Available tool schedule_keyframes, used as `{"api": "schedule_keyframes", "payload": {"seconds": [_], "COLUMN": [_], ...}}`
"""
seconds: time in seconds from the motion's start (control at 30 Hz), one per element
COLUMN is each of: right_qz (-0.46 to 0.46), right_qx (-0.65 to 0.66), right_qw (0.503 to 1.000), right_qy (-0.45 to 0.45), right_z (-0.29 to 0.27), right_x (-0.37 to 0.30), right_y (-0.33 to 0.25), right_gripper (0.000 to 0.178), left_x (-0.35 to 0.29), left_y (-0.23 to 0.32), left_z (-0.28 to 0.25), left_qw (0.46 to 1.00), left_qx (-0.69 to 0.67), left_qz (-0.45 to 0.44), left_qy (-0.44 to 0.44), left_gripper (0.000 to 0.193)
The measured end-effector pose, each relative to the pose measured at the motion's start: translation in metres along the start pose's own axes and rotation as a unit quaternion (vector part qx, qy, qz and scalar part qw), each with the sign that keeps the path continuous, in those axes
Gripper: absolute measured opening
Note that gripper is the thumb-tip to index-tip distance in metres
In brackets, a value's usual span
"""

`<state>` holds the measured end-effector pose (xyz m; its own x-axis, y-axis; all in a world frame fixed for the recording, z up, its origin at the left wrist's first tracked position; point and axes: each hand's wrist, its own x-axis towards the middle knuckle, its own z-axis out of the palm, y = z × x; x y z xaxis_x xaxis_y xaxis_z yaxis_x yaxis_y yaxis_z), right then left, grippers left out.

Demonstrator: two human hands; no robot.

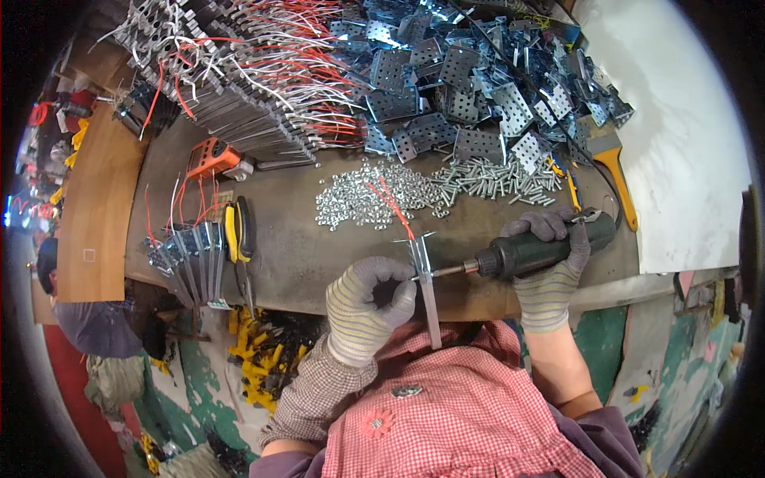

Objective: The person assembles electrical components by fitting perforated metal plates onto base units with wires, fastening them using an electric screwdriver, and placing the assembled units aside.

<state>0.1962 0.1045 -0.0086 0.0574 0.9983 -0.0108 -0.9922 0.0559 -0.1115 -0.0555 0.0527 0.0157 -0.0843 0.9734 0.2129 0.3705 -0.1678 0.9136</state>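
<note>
My gloved right hand (pixel 550 263) is wrapped round the black body of an electric screwdriver (pixel 522 253), its shaft pointing left. The bit meets a metal bracket (pixel 420 256) on a narrow flat metal strip (pixel 431 311), which overhangs the table's near edge toward my apron. Two red wires (pixel 390 203) run from the strip's far end. My gloved left hand (pixel 362 307) is closed in a pinch against the left side of the bracket, opposite the bit. Something small and pale shows at its fingertips, too small to name.
Beyond lie piles of nuts (pixel 366 195), screws (pixel 502 180) and perforated metal brackets (pixel 458 68). Wired strips (pixel 247 119) are stacked at the far left. Pliers (pixel 239 235), more wired strips (pixel 191 259) and an orange tool (pixel 211 158) lie left; a scraper (pixel 615 175) lies right.
</note>
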Motion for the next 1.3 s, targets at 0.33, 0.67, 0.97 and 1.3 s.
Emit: {"api": "schedule_keyframes", "payload": {"seconds": [0.33, 0.67, 0.97, 1.3], "right_qz": [-0.006, -0.006, -0.028, -0.006], "right_qx": [-0.002, -0.015, -0.063, -0.027], "right_qw": [1.000, 1.000, 0.997, 0.999], "right_qy": [0.014, 0.014, 0.030, -0.019], "right_z": [0.001, -0.002, 0.000, 0.006], "right_x": [-0.002, -0.002, -0.003, -0.002], "right_y": [0.000, 0.001, 0.005, 0.003], "right_gripper": [0.028, 0.027, 0.030, 0.050], "left_x": [0.005, 0.003, 0.000, 0.010], "left_y": [0.001, -0.005, -0.017, 0.003], "left_z": [0.025, 0.037, 0.039, 0.018], "left_qw": [0.995, 0.985, 0.978, 0.994], "left_qx": [-0.090, 0.071, 0.092, 0.028], "left_qz": [0.022, 0.138, 0.167, 0.090], "left_qy": [0.026, 0.071, 0.081, 0.054], "left_gripper": [0.012, 0.011, 0.012, 0.023]}}
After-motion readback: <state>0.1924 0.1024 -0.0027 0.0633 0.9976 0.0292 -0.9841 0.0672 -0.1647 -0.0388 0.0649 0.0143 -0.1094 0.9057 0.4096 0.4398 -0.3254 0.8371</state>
